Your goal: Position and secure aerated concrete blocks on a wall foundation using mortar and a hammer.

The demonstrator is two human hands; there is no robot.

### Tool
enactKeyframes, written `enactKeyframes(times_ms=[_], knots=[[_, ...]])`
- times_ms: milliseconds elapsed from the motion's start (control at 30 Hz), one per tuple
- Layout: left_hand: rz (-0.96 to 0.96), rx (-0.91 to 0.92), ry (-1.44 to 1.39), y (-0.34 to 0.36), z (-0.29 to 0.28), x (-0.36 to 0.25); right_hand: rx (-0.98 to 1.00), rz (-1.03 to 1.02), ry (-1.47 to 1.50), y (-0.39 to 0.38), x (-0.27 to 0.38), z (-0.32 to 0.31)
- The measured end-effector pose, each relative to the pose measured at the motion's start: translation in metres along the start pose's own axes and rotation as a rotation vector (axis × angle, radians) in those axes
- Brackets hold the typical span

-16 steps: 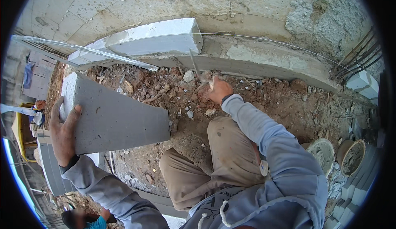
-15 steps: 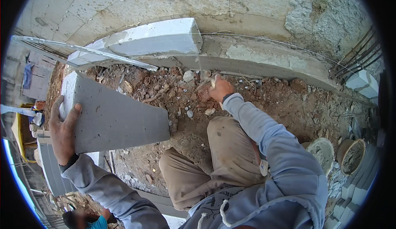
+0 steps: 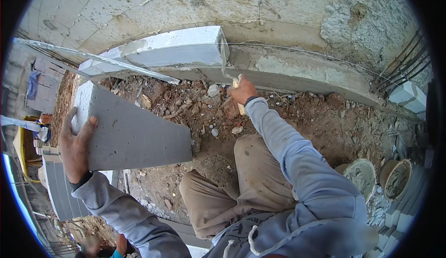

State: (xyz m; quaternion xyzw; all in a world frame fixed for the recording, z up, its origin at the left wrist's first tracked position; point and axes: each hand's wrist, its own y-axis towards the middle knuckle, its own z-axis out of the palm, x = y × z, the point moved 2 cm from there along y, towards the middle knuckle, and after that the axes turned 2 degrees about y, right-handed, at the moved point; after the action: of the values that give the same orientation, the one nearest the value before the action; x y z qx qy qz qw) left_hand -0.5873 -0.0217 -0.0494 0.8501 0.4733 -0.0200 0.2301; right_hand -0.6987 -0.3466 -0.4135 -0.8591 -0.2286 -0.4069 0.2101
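Observation:
My left hand [image 3: 78,149] grips the upper end of a large grey lightweight block [image 3: 139,128], which stands tilted at my left. Its thumb lies on the broad face and its fingers wrap the far edge. My right hand [image 3: 244,91] is closed around the wooden handle of a trowel [image 3: 240,108]. The thin trowel blade reaches up against the mortar-smeared end of a laid white block [image 3: 181,46]. That block sits on a low concrete ledge [image 3: 297,72] along the wall.
A string line [image 3: 302,47] runs above the ledge. A metal straightedge [image 3: 107,62] leans across the laid blocks. Two mortar buckets [image 3: 360,176] stand at the right, beside stacked blocks [image 3: 395,230]. Rebar [image 3: 409,65] sticks out at far right. Another person [image 3: 118,245] is at lower left.
My right hand has moved slightly up and left, bringing the trowel blade to the laid block's end. My left hand still holds the grey block, which has shifted only slightly.

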Motion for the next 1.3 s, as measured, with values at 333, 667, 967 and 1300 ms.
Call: enactKeyframes(times_ms=[333, 667, 967, 1300], knots=[[0.038, -0.013, 0.041, 0.001, 0.001, -0.005, -0.086, 0.019, -0.095, 0.019, 0.053, 0.035], [-0.026, 0.093, -0.041, 0.019, 0.008, 0.007, 0.211, -0.113, -0.237, -0.091, 0.014, -0.043], [-0.031, 0.16, -0.111, 0.048, 0.012, 0.04, -0.087, -0.057, -0.267, -0.269, -0.151, -0.281], [0.12, 0.216, -0.121, 0.086, 0.018, 0.069, 0.291, 0.938, -0.795, -0.523, -0.285, -0.399]])
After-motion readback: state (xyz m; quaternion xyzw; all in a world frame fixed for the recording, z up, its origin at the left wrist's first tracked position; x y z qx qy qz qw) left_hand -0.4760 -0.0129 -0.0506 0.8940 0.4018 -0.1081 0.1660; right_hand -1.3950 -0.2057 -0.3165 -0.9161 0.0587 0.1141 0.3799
